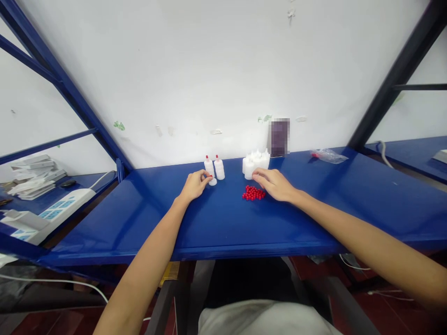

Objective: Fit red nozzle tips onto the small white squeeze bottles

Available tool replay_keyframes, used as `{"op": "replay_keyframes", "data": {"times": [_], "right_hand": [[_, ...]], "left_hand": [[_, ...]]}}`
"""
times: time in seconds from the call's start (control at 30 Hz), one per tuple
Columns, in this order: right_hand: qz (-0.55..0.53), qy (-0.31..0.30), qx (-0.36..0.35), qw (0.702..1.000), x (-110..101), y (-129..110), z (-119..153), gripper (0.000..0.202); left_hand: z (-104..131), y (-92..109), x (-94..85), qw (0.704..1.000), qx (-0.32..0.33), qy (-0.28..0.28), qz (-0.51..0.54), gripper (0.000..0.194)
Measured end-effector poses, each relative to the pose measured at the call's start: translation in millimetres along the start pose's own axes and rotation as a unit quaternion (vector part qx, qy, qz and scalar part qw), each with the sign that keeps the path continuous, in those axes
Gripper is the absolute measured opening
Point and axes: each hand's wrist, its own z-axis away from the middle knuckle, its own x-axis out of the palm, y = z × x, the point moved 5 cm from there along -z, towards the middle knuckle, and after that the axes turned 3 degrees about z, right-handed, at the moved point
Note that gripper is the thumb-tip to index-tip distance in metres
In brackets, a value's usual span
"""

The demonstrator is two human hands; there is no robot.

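Observation:
My left hand is closed, thumb and fingers pinched at the red tip of a small white squeeze bottle; the fingers cover part of it. Just behind stand two upright white bottles with red caps, one on the left and one on the right. My right hand has its thumb and fingertips together at the side of a white bottle. That bottle is at the front of a cluster of white bottles with white tips. Red caps lie in a loose pile beside the right hand.
The blue table runs along a white wall. A clear plastic bag with something red lies at the back right. A blurred dark rectangle leans against the wall. On the left are a power strip and stacked white boxes.

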Motion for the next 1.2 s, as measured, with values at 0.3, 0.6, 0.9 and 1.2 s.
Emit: {"op": "replay_keyframes", "data": {"times": [0.3,0.6,0.9,1.2], "right_hand": [[-0.200,-0.014,-0.028,0.979,8,-3,-2,0.041],[-0.335,-0.025,-0.068,0.939,13,-7,-2,0.040],[-0.245,-0.035,-0.052,0.968,7,-14,0,0.020],[-0.011,-0.027,-0.079,0.996,-4,-19,4,0.025]], "left_hand": [[11,76,10.4,0.978,0.162,0.057,0.120,0.026],[6,141,56.4,0.941,0.293,0.019,0.165,0.021],[12,131,74.0,0.952,0.248,0.007,0.180,0.012],[14,135,72.1,0.958,0.273,-0.020,0.081,0.009]]}}
